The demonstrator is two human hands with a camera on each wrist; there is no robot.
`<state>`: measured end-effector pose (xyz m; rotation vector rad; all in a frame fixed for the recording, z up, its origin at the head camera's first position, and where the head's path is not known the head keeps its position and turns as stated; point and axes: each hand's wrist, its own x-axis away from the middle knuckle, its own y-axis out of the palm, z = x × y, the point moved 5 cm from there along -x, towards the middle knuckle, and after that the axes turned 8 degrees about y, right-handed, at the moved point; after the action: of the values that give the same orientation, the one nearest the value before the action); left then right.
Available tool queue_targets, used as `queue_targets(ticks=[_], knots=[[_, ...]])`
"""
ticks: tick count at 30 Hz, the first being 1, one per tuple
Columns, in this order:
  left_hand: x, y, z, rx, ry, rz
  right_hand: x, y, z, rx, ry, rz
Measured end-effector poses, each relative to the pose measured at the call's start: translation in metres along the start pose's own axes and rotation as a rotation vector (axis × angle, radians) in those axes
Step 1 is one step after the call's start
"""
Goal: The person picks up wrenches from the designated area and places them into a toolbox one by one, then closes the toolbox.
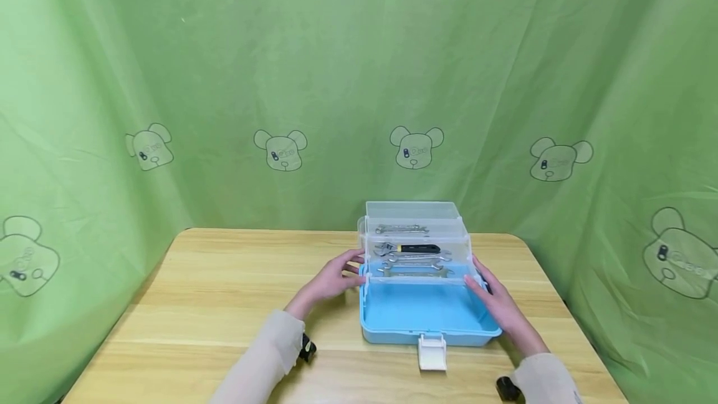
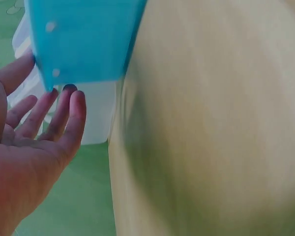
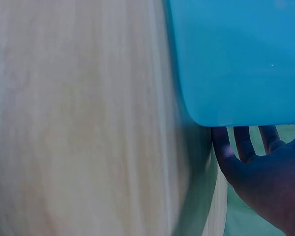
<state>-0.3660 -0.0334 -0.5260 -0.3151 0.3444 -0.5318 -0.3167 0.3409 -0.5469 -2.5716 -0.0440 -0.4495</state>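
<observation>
A light blue toolbox [image 1: 387,334] stands open on the table, its white latch [image 1: 432,354] hanging at the front. Above its bare blue bottom, clear plastic trays [image 1: 465,245] are raised toward the back. They hold an adjustable wrench [image 1: 415,248] with a black and yellow handle and several silver open-end wrenches [image 1: 417,257]. At the box's left side is my left hand [image 1: 332,278], thumb and loosely bent fingers against its edge in the left wrist view. My right hand [image 1: 498,299] lies along the right side, thumb by the tray corner; the box partly hides its fingers [image 3: 223,142].
The wooden table [image 1: 241,304] extends left of the toolbox, with a narrower strip to its right. A green curtain [image 1: 336,80] printed with bear heads hangs behind and on both sides. Black wrist straps [image 1: 307,348] show at the sleeves.
</observation>
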Motion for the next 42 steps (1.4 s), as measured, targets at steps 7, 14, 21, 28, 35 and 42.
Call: queue_targets(ticks=[7, 14, 21, 28, 35, 42], knots=[[0.002, 0.0, -0.002, -0.024, -0.016, 0.006, -0.002, 0.001, -0.002, 0.004, -0.009, -0.001], [0.002, -0.005, 0.0, -0.024, -0.035, 0.006, -0.004, 0.003, -0.006, 0.005, -0.013, -0.004], [-0.001, -0.008, -0.002, -0.005, -0.027, -0.009, -0.001, -0.001, -0.006, 0.043, -0.02, -0.032], [-0.013, -0.021, -0.009, -0.032, -0.001, 0.04, -0.009, -0.023, -0.006, 0.056, -0.098, -0.031], [-0.032, -0.034, -0.013, -0.053, -0.03, 0.114, -0.034, -0.046, -0.015, 0.063, -0.175, 0.001], [-0.059, -0.046, -0.005, -0.005, -0.056, 0.182, -0.063, -0.055, -0.028, 0.031, -0.176, -0.019]])
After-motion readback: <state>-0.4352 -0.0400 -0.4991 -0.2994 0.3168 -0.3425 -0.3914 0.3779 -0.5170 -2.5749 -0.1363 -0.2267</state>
